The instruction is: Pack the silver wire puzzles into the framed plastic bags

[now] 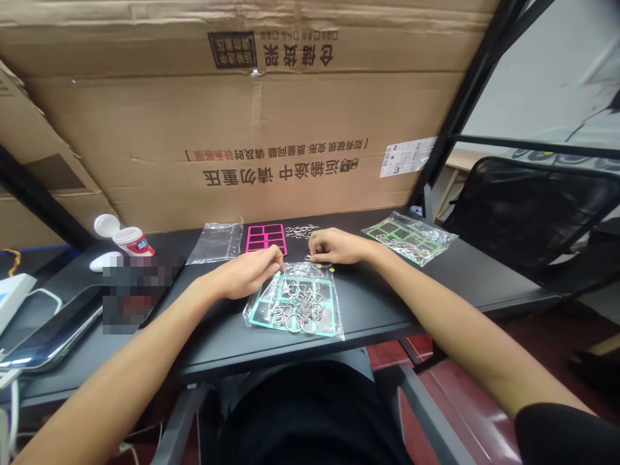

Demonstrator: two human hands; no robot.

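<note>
My left hand [252, 271] is closed in a pinch at the upper left corner of a clear plastic bag [340, 323]. Inside the bag lie a teal grid frame [256, 321] and a heap of shiny bent-wire pieces and rings [303, 309]. Curled fingers of my right hand [336, 245] rest just above the bag's top edge; whatever they pinch is too small to make out. Small metal bits [325, 265] lie under that hand. Behind my hands are a pink grid frame [265, 228] and loose wire pieces [300, 230].
Right of my hands lies another bag with a green grid frame [400, 232]. A flat clear bag [216, 243], an open white tub [133, 240] and a phone [53, 329] are at left. A cardboard wall [290, 123] closes off the back of the black table [382, 310].
</note>
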